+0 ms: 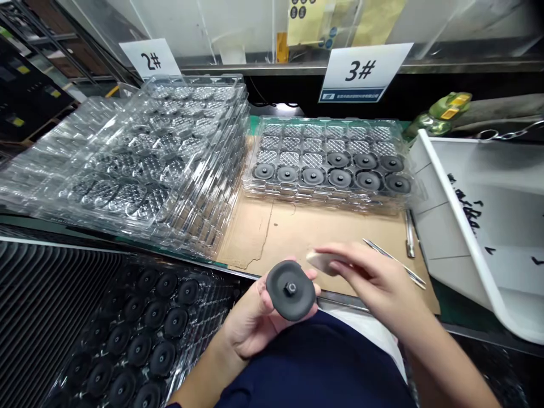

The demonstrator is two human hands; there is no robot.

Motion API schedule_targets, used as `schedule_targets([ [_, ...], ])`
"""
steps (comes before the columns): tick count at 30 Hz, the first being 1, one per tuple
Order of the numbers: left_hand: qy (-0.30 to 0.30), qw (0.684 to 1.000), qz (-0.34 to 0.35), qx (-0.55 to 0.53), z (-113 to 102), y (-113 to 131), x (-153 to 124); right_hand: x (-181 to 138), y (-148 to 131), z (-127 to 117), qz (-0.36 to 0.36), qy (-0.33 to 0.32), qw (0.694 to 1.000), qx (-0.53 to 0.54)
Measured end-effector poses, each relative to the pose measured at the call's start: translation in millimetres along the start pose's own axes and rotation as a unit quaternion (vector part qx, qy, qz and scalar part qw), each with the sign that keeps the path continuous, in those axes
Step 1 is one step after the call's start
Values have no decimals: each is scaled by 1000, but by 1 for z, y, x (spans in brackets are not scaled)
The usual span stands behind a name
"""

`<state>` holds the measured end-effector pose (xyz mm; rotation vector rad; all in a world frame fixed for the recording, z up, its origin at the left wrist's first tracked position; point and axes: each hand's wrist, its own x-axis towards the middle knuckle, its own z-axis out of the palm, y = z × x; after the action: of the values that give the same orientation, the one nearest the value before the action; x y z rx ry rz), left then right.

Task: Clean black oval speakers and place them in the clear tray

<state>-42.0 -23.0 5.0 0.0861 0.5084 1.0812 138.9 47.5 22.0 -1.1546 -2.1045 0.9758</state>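
My left hand (255,323) is closed around the edge of a black rubber disc (280,300), whose raised centre stud faces up toward me. Just to the right, my right hand (374,277) pinches a small off-white pad (321,262) between thumb and fingers. The pad is close to the disc but apart from it. Beyond both hands stands a clear plastic tray (293,195) with similar black discs seated in its nearer rows and bare pockets behind. Tweezers (395,263) lie on the cardboard beside my right hand.
Tall stacks of clear trays (199,187) rise at the left. A lower tray of black discs (140,348) sits at the front left. At right stands a white bin (450,226) holding small black scraps, with a green bottle (433,122) behind. Cardboard (293,226) covers the bench.
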Motion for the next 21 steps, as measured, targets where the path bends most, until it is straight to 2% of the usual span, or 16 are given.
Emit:
schedule_targets([
  [2, -13, 1000, 13, -7, 5, 1, 0, -16, 25, 2, 113, 14, 993, 41],
  [4, -17, 1000, 18, -4, 9, 0, 1, -34, 43, 10, 195, 6, 976, 96],
  [7, -7, 1000, 15, 15, 14, -5, 6, -52, 44, 17, 243, 11, 963, 114],
  [9, 5, 999, 12, 31, 16, -10, 9, -51, 26, 12, 215, 87, 970, 77],
  [11, 18, 999, 7, 47, 18, -15, 12, -41, 1, 1, 116, 170, 977, 50],
  [13, 29, 997, -2, 65, 18, -19, 15, -27, -18, -6, -36, 175, 983, 43],
  [14, 38, 996, -1, 76, 17, -20, 16, -19, -21, -7, -91, 155, 983, 41],
  [15, 52, 995, 7, 87, 15, -22, 17, -13, -20, -5, -109, 130, 985, 43],
  [16, 67, 993, 21, 95, 13, -22, 17, -9, -13, -2, -80, 110, 989, 60],
  [18, 91, 990, 48, 98, 8, -21, 16, -8, 13, 10, 79, 86, 985, 129],
  [19, 95, 989, 56, 94, 6, -20, 15, -11, 31, 18, 156, 76, 970, 168],
  [21, 85, 992, 58, 78, 2, -18, 12, -23, 67, 34, 245, 61, 942, 222],
])
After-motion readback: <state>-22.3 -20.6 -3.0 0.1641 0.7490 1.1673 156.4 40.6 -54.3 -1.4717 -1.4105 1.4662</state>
